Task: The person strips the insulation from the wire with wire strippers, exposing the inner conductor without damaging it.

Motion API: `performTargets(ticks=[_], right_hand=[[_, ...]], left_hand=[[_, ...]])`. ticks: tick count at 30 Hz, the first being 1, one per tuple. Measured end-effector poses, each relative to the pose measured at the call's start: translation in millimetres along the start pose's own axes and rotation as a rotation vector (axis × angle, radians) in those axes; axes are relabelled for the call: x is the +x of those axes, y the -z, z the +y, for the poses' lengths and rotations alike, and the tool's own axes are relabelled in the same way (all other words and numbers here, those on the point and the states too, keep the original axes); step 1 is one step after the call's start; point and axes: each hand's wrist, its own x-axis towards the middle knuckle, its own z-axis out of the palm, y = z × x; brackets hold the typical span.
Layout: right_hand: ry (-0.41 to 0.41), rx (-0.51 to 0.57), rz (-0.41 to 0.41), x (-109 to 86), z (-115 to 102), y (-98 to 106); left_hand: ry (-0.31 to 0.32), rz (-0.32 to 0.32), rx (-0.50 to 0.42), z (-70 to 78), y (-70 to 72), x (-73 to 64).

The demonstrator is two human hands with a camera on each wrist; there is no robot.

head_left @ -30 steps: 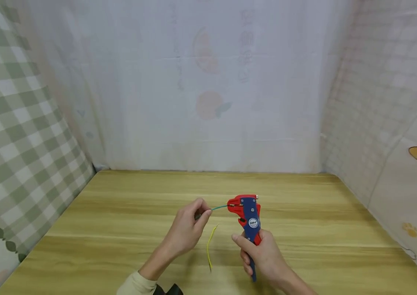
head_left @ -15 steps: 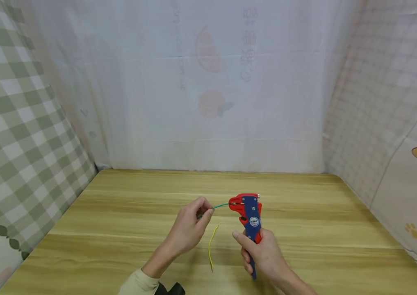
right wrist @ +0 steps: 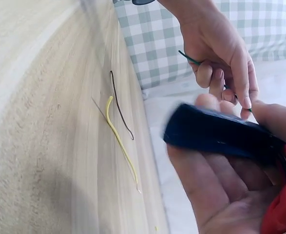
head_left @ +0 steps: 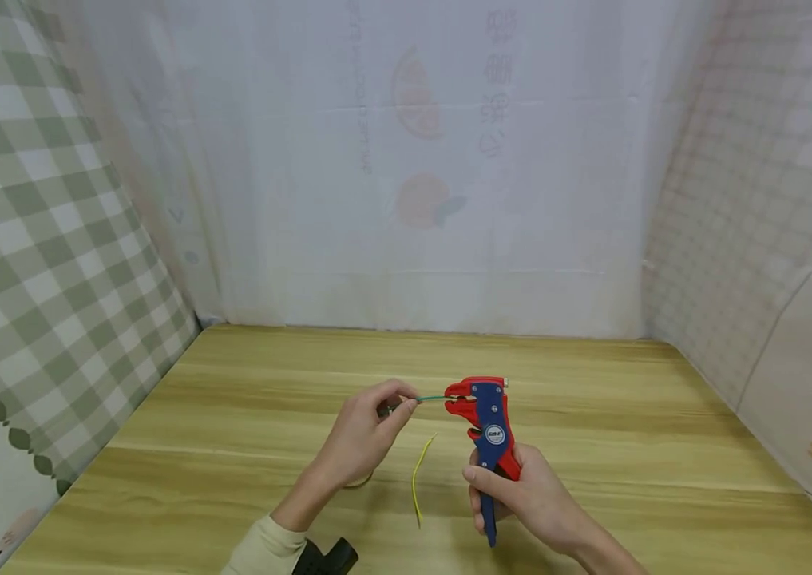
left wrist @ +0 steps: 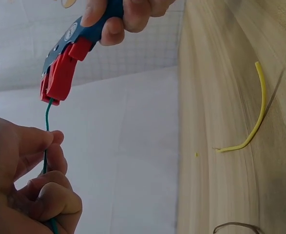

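My left hand (head_left: 361,439) pinches a thin green wire (head_left: 433,398) between thumb and forefinger. The wire's rear part runs back under the curled fingers, as the left wrist view shows. Its far end enters the front of a red and blue wire stripper (head_left: 489,427), where the tip is hard to make out. My right hand (head_left: 520,495) grips the stripper by its handles, thumb on the near side, with the tool upright above the table. In the left wrist view the green wire (left wrist: 47,117) bends slightly just below the red head (left wrist: 60,80).
A yellow wire (head_left: 416,483) with bare ends lies on the wood-grain table (head_left: 233,399) between the hands. Near it is a brown wire (right wrist: 118,105), mostly behind my left arm in the head view. A tiny yellow scrap (left wrist: 196,154) lies apart. Cloth walls enclose the table.
The stripper's handles and red jaws stand further apart now. My left hand has risen slightly, and the green wire runs more level. The brown wire shows beside my left wrist.
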Motion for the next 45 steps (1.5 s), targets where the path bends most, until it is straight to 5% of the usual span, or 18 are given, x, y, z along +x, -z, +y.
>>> performTargets(ticks=[5, 27, 45], right_hand=[[0.041, -0.004, -0.061, -1.6, -1, 0], [0.146, 0.006, -0.09, -3.7, -6, 4], [0.043, -0.02, -0.001, -3.8, -7, 0]], left_hand=[[-0.025, -0.017, -0.001, -2.4, 8.2, 1.0], [-0.074, -0.016, -0.002, -3.6, 19.1, 5.7], [-0.078, -0.013, -0.016, -3.8, 18.9, 4.0]])
